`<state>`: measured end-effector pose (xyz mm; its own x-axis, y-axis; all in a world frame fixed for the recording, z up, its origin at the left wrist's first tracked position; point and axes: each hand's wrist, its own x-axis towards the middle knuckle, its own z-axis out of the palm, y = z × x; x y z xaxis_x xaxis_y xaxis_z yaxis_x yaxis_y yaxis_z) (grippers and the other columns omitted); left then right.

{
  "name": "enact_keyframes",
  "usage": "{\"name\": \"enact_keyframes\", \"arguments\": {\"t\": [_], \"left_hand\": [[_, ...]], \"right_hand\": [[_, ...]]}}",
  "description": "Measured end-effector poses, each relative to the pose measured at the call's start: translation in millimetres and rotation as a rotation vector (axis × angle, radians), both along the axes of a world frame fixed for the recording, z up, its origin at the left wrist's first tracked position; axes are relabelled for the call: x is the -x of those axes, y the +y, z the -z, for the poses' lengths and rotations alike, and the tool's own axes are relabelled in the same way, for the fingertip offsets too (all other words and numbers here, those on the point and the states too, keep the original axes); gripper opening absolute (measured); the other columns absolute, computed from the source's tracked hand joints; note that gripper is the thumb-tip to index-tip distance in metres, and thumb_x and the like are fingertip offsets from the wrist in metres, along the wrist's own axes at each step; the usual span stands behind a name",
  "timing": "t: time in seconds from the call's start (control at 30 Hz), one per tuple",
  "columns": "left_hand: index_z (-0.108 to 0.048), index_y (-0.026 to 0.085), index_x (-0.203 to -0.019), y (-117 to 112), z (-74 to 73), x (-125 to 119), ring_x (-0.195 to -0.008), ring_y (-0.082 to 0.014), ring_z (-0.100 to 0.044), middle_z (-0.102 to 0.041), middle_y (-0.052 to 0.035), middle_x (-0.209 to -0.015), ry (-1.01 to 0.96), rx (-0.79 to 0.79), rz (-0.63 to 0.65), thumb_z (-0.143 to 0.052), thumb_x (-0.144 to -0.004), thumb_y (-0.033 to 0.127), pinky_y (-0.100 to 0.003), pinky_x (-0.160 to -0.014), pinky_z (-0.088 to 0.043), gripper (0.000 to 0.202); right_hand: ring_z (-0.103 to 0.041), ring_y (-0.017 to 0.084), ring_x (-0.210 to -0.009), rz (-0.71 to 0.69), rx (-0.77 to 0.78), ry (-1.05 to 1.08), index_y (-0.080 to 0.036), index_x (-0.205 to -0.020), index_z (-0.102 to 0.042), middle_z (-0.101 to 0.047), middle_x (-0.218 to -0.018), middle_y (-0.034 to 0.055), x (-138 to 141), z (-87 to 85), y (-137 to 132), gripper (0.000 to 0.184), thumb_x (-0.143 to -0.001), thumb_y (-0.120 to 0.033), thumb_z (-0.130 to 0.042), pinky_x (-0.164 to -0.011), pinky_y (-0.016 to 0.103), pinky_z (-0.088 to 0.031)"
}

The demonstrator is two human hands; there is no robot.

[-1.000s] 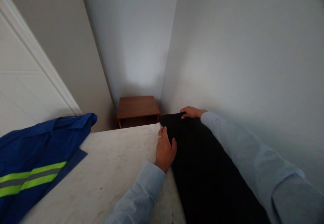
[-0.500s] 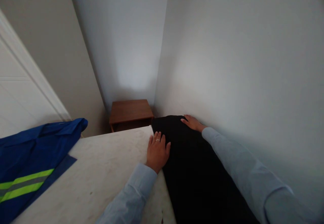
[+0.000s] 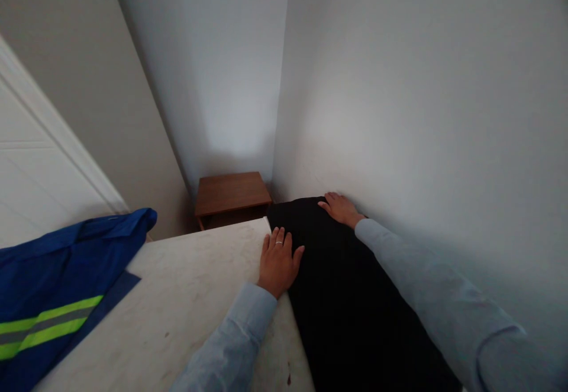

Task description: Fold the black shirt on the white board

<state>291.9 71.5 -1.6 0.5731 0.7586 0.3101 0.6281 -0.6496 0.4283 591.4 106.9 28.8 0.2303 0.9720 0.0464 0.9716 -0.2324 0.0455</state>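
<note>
A long piece of black cloth (image 3: 350, 297) lies along the right side of a pale, stained mattress-like surface (image 3: 199, 285), close to the wall. My left hand (image 3: 279, 265), with a ring on one finger, rests flat across the cloth's left edge and the pale surface, fingers extended. On the cloth's far right edge, beside the wall, my right hand (image 3: 341, 209) lies with its fingers outstretched. Neither hand grips anything. Whether the black cloth is a garment, I cannot tell.
A blue garment (image 3: 84, 268) with lime and grey stripes lies at the left. Beyond the far edge, a low brown wooden cabinet (image 3: 233, 193) stands in the corner. A grey wall (image 3: 412, 108) runs along the right, and a white panelled door (image 3: 39, 161) is at the left.
My right hand has shifted slightly outward toward the wall along the cloth's far edge. My left hand stays nearly in place, its thumb spread a little wider. The view has shifted slightly.
</note>
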Motion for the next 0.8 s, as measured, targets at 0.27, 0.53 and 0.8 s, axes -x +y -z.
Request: {"name": "enact_keyframes", "arguments": {"t": [0.27, 0.53, 0.8], "left_hand": [[-0.051, 0.013, -0.145, 3.7, -4.6, 6.8, -0.155, -0.0331, -0.021, -0.038, -0.0184, -0.160, -0.002, -0.058, 0.209, -0.041, -0.100, 0.051, -0.061, -0.125, -0.019, 0.060], [-0.057, 0.022, -0.141, 4.5, -4.6, 14.8, -0.149, -0.0269, -0.039, -0.050, -0.0121, -0.154, 0.111, -0.052, 0.425, -0.047, -0.098, 0.051, -0.055, -0.126, -0.023, 0.053], [-0.064, 0.019, -0.131, -1.0, -14.4, 21.6, -0.147, -0.0294, -0.041, -0.055, -0.0153, -0.149, 0.133, -0.067, 0.352, -0.048, -0.098, 0.045, -0.053, -0.123, -0.028, 0.046]], "right_hand": [[-0.026, 0.027, -0.153, -0.369, -0.135, 0.155, -0.020, -0.157, -0.039, -0.033, -0.164, 0.0100, 53.9, -1.4, -126.9, 0.071, -0.102, -0.063, -0.025, -0.126, 0.048, -0.022], [-0.023, 0.031, -0.154, -0.097, -0.025, 0.205, -0.016, -0.157, -0.038, -0.028, -0.164, 0.0143, 25.1, 25.2, -236.3, 0.078, -0.101, -0.067, -0.023, -0.126, 0.054, -0.020], [-0.024, 0.033, -0.153, 0.120, -0.096, 0.186, -0.009, -0.156, -0.039, -0.028, -0.163, 0.0194, 6.3, 34.6, -300.3, 0.087, -0.098, -0.071, -0.021, -0.125, 0.053, -0.023]]}}
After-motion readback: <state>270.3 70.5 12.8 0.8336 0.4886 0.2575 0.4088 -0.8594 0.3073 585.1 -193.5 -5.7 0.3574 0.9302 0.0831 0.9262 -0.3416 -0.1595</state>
